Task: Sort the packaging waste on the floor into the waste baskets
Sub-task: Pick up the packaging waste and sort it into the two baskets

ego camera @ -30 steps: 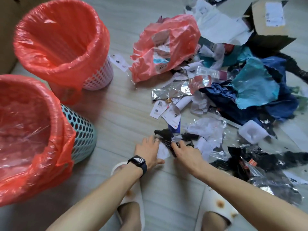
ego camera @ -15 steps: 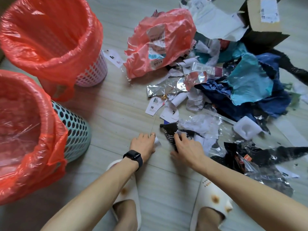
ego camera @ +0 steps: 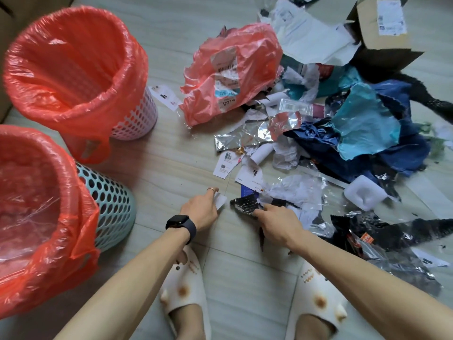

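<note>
Packaging waste lies heaped on the floor at the right: a red plastic bag [ego camera: 232,72], silver foil [ego camera: 242,139], blue and teal wrappers [ego camera: 365,128], paper tags [ego camera: 225,165]. My left hand [ego camera: 203,209], with a watch on the wrist, pinches a small white paper scrap [ego camera: 220,201]. My right hand [ego camera: 277,219] grips a black textured plastic piece [ego camera: 245,204]. At the left stand two baskets lined with red bags: a pink one [ego camera: 137,119] and a teal one [ego camera: 110,202].
A cardboard box [ego camera: 384,28] and white paper sheets [ego camera: 311,38] lie at the far right. A white foam tray [ego camera: 365,195] and black-and-clear film [ego camera: 392,234] sit to the right of my hands. My feet in white slippers [ego camera: 186,288] are below.
My hands have pulled apart: the left one drew the white scrap away to the left, while the right one keeps hold of the black piece.
</note>
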Demonstrator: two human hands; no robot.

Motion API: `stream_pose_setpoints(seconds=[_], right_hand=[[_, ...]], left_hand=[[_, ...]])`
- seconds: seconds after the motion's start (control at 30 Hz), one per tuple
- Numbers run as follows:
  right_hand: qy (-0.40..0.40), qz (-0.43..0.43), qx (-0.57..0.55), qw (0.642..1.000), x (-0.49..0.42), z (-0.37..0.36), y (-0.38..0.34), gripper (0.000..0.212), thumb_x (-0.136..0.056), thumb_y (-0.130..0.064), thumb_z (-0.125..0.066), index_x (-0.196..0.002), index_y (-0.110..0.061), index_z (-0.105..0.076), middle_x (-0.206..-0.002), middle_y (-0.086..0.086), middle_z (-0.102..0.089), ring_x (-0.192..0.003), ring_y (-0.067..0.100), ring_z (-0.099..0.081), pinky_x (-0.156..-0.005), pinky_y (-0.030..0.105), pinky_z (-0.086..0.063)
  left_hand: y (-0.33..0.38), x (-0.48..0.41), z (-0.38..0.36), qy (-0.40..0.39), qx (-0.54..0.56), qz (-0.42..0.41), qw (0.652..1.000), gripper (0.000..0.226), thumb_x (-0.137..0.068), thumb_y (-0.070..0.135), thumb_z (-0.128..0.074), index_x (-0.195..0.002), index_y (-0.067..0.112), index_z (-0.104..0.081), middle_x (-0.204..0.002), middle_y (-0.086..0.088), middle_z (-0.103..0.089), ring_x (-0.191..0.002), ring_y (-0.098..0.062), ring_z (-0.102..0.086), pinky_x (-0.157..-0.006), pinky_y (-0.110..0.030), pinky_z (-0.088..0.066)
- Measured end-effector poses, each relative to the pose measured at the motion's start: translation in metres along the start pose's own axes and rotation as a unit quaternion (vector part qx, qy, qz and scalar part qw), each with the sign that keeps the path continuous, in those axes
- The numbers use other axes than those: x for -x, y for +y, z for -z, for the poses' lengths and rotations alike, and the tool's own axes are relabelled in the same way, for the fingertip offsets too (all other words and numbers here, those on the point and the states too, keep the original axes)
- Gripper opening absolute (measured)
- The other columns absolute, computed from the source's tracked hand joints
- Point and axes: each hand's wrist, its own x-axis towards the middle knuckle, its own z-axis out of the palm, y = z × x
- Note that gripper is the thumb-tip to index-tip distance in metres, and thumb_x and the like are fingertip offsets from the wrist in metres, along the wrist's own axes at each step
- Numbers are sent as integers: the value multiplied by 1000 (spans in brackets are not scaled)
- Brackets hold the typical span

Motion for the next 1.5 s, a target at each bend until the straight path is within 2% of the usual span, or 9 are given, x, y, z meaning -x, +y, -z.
stream_pose_setpoints(seconds=[0.1, 0.33, 0.47, 0.67, 0.9, 1.0, 1.17, 1.3, 1.5], right_hand=[[15, 0, -99, 995, 13, 4, 3, 29, -93, -31, -45, -119, -30, -60, -111, 1, -60, -101, 28, -60, -78, 35, -49], [64, -88, -207, 972, 39, 7, 17, 45, -90, -53, -36, -63, -19, -45, -70, -4, -50, -71, 21, -50, -65, 36, -42], [56, -111, -185, 975, 43, 23, 32, 20, -85, -38, -56, -80, -19, -61, -91, -1, -52, -85, 25, -57, -76, 33, -46], [113, -140, -161, 971, 30, 37, 51, 8, -82, -19, -54, -78, -16, -47, -92, -1, -45, -81, 23, -47, -68, 33, -39], [81, -88, -101, 988, 4, 43, 52, 25, -85, -9, -45, -105, -25, -44, -103, 1, -52, -82, 35, -54, -62, 39, -42], [41, -41, -33, 998, -7, 39, 45, 49, -89, -21, -46, -135, -37, -39, -122, 0, -47, -84, 35, -63, -59, 37, -45], [43, -73, 53, 995, -20, 22, 55, 47, -94, -50, -46, -138, -33, -38, -126, 5, -44, -86, 31, -65, -55, 35, -43], [60, -161, 59, 983, -29, 21, 73, 53, -98, -35, -50, -145, -24, -30, -131, 9, -45, -81, 29, -65, -51, 34, -43], [122, -155, 3, 980, -20, 31, 50, 64, -92, -50, -54, -144, -25, -26, -118, 9, -42, -72, 30, -63, -47, 34, -43]], left_hand=[[1, 4, 10, -12, 45, 9, 999, 38, -93, 20, -38, -130, 30, -43, -122, -14, -64, -106, -39, -60, -82, -38, -47], [20, 16, 19, -22, 75, -1, 997, 20, -88, 42, -27, -82, 28, -40, -100, 1, -68, -90, -32, -58, -79, -37, -47], [38, 15, 22, -17, 20, -8, 1000, 33, -88, 52, -42, -79, 21, -43, -81, -2, -62, -70, -25, -53, -58, -32, -36], [57, -13, 18, 41, -41, -71, 996, 12, -96, 27, -42, -103, 17, -44, -107, -10, -60, -79, -33, -54, -65, -35, -43], [80, -61, -5, 26, -152, -116, 981, 68, -88, 58, -57, -146, 43, -25, -157, -12, -17, -101, -33, -64, -68, -36, -51], [82, -72, -9, 49, -181, -122, 975, 62, -91, 60, -50, -145, 42, -25, -157, -15, -18, -90, -32, -66, -58, -32, -41], [73, -71, 8, 105, -212, -166, 957, 34, -101, 30, -38, -135, 32, -47, -138, -4, -50, -82, -35, -66, -57, -33, -38], [61, -60, 23, 133, -97, -99, 981, 30, -99, 34, -37, -125, 26, -51, -114, -2, -63, -96, -35, -63, -65, -36, -44], [33, -42, 41, 156, 56, 22, 986, 29, -94, 43, -43, -97, 18, -57, -101, -11, -68, -90, -37, -60, -68, -36, -45]])
